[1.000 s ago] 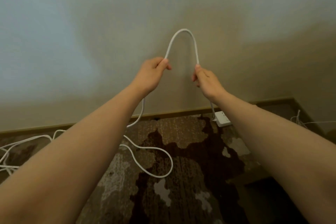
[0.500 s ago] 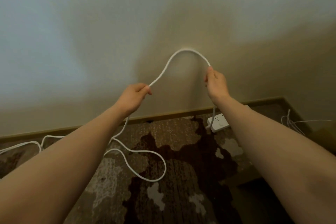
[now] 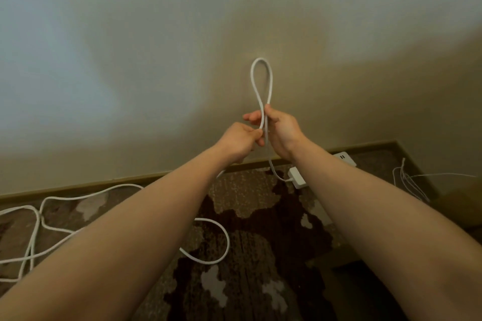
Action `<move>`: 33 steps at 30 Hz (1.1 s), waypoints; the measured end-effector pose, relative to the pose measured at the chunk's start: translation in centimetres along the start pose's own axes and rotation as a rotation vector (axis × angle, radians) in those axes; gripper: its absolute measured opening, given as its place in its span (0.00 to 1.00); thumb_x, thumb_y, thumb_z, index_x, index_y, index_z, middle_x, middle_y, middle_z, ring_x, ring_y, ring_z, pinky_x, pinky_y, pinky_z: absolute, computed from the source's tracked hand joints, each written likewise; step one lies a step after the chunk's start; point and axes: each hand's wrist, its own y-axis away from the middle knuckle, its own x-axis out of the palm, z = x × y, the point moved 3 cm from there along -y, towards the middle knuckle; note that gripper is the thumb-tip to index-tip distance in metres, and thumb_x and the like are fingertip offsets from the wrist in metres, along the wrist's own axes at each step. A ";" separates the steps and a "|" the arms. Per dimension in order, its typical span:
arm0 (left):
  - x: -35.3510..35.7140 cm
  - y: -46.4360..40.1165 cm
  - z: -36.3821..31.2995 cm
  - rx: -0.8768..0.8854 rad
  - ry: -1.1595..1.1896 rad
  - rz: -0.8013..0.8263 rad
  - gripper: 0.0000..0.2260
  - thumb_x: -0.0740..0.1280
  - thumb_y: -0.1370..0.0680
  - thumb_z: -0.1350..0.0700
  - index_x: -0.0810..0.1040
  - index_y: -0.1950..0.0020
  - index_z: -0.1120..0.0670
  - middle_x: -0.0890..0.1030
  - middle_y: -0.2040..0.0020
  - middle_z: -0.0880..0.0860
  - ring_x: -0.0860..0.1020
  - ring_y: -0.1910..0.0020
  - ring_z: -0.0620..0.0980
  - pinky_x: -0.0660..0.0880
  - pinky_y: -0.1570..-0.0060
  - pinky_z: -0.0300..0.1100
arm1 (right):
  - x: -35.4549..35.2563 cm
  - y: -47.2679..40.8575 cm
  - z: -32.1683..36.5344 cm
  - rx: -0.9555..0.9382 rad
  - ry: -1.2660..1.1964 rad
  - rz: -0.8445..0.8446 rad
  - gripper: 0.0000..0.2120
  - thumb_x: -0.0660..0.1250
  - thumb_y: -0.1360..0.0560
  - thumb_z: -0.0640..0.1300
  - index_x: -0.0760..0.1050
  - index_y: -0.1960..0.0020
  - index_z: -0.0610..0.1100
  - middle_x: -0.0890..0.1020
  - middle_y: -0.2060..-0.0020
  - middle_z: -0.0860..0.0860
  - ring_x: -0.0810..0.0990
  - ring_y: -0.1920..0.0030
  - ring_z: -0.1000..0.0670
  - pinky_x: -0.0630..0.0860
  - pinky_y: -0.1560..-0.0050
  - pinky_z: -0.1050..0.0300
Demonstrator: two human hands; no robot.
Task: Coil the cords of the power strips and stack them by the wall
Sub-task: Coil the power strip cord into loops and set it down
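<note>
A white cord (image 3: pixel 261 81) stands up in a narrow loop in front of the wall. My left hand (image 3: pixel 238 141) pinches one strand of it at the loop's base. My right hand (image 3: pixel 281 129) holds the other strand right beside it, thumb up against the cord. From my right hand the cord drops to a white power strip (image 3: pixel 297 177) lying on the carpet by the baseboard, partly hidden by my right forearm. The rest of the cord trails left across the carpet in loose curves (image 3: pixel 216 247).
Patterned brown carpet (image 3: pixel 260 216) meets a plain wall (image 3: pixel 156 60) at a baseboard. More white cord lies tangled at the far left (image 3: pixel 34 229). Thin white cords (image 3: pixel 409 182) lie in the right corner. A dark object (image 3: pixel 365 292) sits low on the right.
My hands have come together, closing the wide arch of cord into a narrow upright loop. The left hand moved right and up toward the right hand.
</note>
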 end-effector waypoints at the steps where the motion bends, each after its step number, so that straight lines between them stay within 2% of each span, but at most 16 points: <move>1: 0.2 0.0 0.2 -0.013 0.034 0.019 0.16 0.59 0.19 0.52 0.80 0.57 0.60 0.68 0.73 0.51 0.63 0.78 0.46 0.60 0.80 0.34 | 0.1 0.0 -0.1 0.013 -0.041 0.009 0.24 0.50 0.15 0.47 0.74 0.63 0.40 0.82 0.54 0.43 0.76 0.53 0.43 0.73 0.57 0.51; 3: 0.3 -0.1 0.5 -0.023 0.060 0.051 0.17 0.59 0.19 0.51 0.80 0.56 0.61 0.68 0.73 0.51 0.63 0.78 0.45 0.60 0.79 0.34 | 0.2 -0.1 -0.1 0.030 -0.093 0.004 0.23 0.50 0.15 0.48 0.69 0.66 0.41 0.79 0.61 0.45 0.75 0.58 0.45 0.71 0.59 0.51; 6: 0.1 -0.1 1.9 -0.010 -0.031 0.098 0.18 0.57 0.18 0.50 0.81 0.57 0.60 0.70 0.73 0.51 0.66 0.79 0.44 0.64 0.79 0.33 | -0.2 -0.3 0.0 0.031 -0.161 -0.050 0.23 0.50 0.15 0.47 0.66 0.66 0.41 0.73 0.67 0.45 0.78 0.59 0.45 0.74 0.47 0.51; 9: -0.5 0.6 4.5 0.007 -0.139 0.169 0.16 0.56 0.18 0.52 0.80 0.56 0.58 0.71 0.71 0.52 0.68 0.75 0.46 0.66 0.75 0.34 | -2.1 -0.2 0.3 0.043 -0.198 -0.112 0.22 0.49 0.15 0.50 0.67 0.64 0.43 0.71 0.70 0.47 0.79 0.67 0.45 0.80 0.48 0.46; 11: -1.8 1.2 6.9 -0.009 -0.231 0.212 0.14 0.57 0.18 0.54 0.80 0.56 0.55 0.71 0.70 0.51 0.69 0.71 0.47 0.67 0.69 0.38 | -3.5 -0.1 0.3 0.053 -0.187 -0.149 0.21 0.49 0.15 0.52 0.67 0.63 0.45 0.68 0.73 0.50 0.74 0.73 0.49 0.81 0.53 0.44; 13: -3.5 1.8 9.3 -0.060 -0.355 0.230 0.13 0.58 0.19 0.53 0.80 0.56 0.54 0.72 0.69 0.51 0.70 0.69 0.48 0.66 0.66 0.40 | -4.4 -0.1 0.1 0.062 -0.150 -0.211 0.20 0.50 0.15 0.54 0.66 0.62 0.46 0.65 0.74 0.52 0.66 0.76 0.52 0.79 0.64 0.49; 15: -4.9 2.0 10.6 -0.090 -0.452 0.209 0.13 0.60 0.19 0.52 0.80 0.57 0.54 0.73 0.68 0.51 0.71 0.67 0.49 0.66 0.65 0.40 | -4.8 -0.1 -0.1 0.052 -0.090 -0.281 0.19 0.52 0.16 0.53 0.66 0.62 0.47 0.64 0.74 0.52 0.62 0.75 0.52 0.70 0.71 0.55; 17: -5.2 1.8 10.2 -0.044 -0.493 0.164 0.12 0.61 0.20 0.52 0.80 0.58 0.54 0.76 0.66 0.52 0.73 0.65 0.50 0.68 0.62 0.41 | -4.9 -0.1 -0.1 0.021 -0.073 -0.312 0.16 0.52 0.17 0.47 0.67 0.62 0.46 0.64 0.75 0.53 0.61 0.75 0.53 0.64 0.74 0.58; 19: -4.3 1.5 8.6 0.044 -0.488 0.154 0.12 0.61 0.20 0.52 0.80 0.60 0.51 0.79 0.63 0.53 0.76 0.62 0.51 0.71 0.57 0.43 | -4.6 -0.2 0.0 -0.025 -0.072 -0.306 0.14 0.52 0.18 0.41 0.68 0.61 0.45 0.66 0.74 0.51 0.63 0.74 0.52 0.64 0.74 0.59; 20: -3.5 1.4 7.8 0.085 -0.481 0.156 0.12 0.61 0.20 0.52 0.79 0.62 0.49 0.79 0.64 0.52 0.75 0.63 0.50 0.71 0.58 0.43 | -4.4 -0.2 0.0 -0.040 -0.049 -0.300 0.13 0.52 0.18 0.40 0.68 0.60 0.44 0.67 0.73 0.51 0.64 0.74 0.52 0.66 0.73 0.59; 23: -1.8 1.5 5.8 0.186 -0.493 0.152 0.12 0.61 0.21 0.51 0.79 0.62 0.48 0.74 0.68 0.47 0.71 0.68 0.45 0.67 0.64 0.40 | -4.1 -0.2 -0.4 -0.041 0.098 -0.275 0.12 0.52 0.17 0.42 0.68 0.58 0.45 0.68 0.71 0.50 0.66 0.74 0.52 0.70 0.74 0.58; 25: -1.6 1.5 5.7 0.206 -0.509 0.174 0.11 0.60 0.20 0.50 0.79 0.59 0.48 0.74 0.68 0.46 0.71 0.67 0.44 0.67 0.64 0.41 | -4.5 -0.2 -0.4 -0.031 0.215 -0.280 0.11 0.52 0.17 0.45 0.68 0.56 0.46 0.68 0.71 0.51 0.65 0.74 0.52 0.67 0.75 0.58; 27: -1.9 1.7 7.0 0.180 -0.557 0.217 0.11 0.60 0.20 0.50 0.80 0.55 0.49 0.74 0.67 0.45 0.71 0.66 0.43 0.67 0.62 0.40 | -5.4 -0.2 -0.1 -0.050 0.343 -0.336 0.11 0.53 0.17 0.47 0.70 0.54 0.47 0.69 0.69 0.51 0.65 0.71 0.52 0.65 0.73 0.58; 30: -3.6 2.4 10.6 0.044 -0.555 0.266 0.11 0.59 0.19 0.51 0.79 0.54 0.51 0.73 0.68 0.43 0.70 0.69 0.38 0.65 0.67 0.35 | -6.8 -0.2 0.9 -0.165 0.492 -0.445 0.12 0.53 0.16 0.47 0.71 0.53 0.45 0.71 0.64 0.50 0.69 0.64 0.51 0.68 0.64 0.55; 33: -7.4 3.4 14.2 -0.127 -0.417 0.216 0.11 0.61 0.19 0.53 0.79 0.58 0.53 0.72 0.71 0.49 0.69 0.72 0.46 0.65 0.71 0.37 | -7.8 -0.2 1.2 -0.220 0.515 -0.507 0.12 0.53 0.16 0.47 0.71 0.52 0.44 0.72 0.62 0.49 0.70 0.61 0.50 0.69 0.60 0.54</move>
